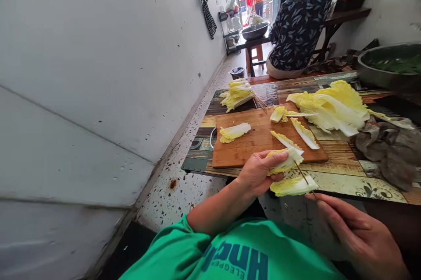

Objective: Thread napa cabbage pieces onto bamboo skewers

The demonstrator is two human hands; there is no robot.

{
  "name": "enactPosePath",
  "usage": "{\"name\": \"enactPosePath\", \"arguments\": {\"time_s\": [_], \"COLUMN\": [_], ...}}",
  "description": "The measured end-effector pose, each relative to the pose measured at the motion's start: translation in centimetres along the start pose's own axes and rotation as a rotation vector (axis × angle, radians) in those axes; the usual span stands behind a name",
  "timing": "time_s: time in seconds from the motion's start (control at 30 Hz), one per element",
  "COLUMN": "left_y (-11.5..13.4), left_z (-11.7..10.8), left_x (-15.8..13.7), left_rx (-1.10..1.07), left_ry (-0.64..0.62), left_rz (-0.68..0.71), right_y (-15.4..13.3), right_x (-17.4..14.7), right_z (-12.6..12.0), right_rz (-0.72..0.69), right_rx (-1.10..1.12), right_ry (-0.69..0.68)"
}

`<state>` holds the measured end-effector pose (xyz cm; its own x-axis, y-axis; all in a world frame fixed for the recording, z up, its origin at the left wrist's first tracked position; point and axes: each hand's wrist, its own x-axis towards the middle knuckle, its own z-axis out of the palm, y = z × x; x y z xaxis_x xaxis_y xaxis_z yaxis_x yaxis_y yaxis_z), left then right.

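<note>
My left hand [259, 171] is closed on a folded napa cabbage leaf piece [285, 160], thumb on top. A thin wooden skewer [301, 172] runs from that piece toward my right hand [358, 227], whose fingers pinch its lower end. Another cabbage leaf strip [292, 186] is on the skewer below the first, near my right fingertips. On the wooden cutting board [230, 157] beyond lie a cut cabbage piece [235, 132] at the left and several narrow leaf strips [305, 133] at the right.
Stacked cabbage pieces [237, 94] with bare skewers [259, 100] lie behind the board. Large cabbage leaves [335, 107] and a crumpled grey cloth [391, 146] are to the right. A big bowl of greens [391, 72] stands at the far right. Another person [297, 30] sits beyond the table.
</note>
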<state>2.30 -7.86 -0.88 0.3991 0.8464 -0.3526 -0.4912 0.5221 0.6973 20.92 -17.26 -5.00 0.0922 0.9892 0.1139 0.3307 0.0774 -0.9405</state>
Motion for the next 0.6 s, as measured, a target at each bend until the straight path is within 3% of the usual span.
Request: {"name": "enactPosePath", "arguments": {"time_s": [0.27, 0.5, 0.6], "left_y": [-0.3, 0.0, -0.4], "left_z": [0.0, -0.4, -0.2], "left_x": [0.2, 0.2, 0.0], "left_rx": [-0.009, 0.023, 0.044], "left_ry": [0.026, -0.045, -0.025], "left_rz": [-0.072, -0.131, -0.117], "right_y": [0.4, 0.7, 0.0], "right_x": [-0.6, -0.3, 0.0], "right_z": [0.3, -0.6, -0.2], "right_rz": [-0.129, 0.230, 0.112], "right_rx": [-0.134, 0.195, 0.122], "right_ry": [0.113, -0.154, -0.030]}}
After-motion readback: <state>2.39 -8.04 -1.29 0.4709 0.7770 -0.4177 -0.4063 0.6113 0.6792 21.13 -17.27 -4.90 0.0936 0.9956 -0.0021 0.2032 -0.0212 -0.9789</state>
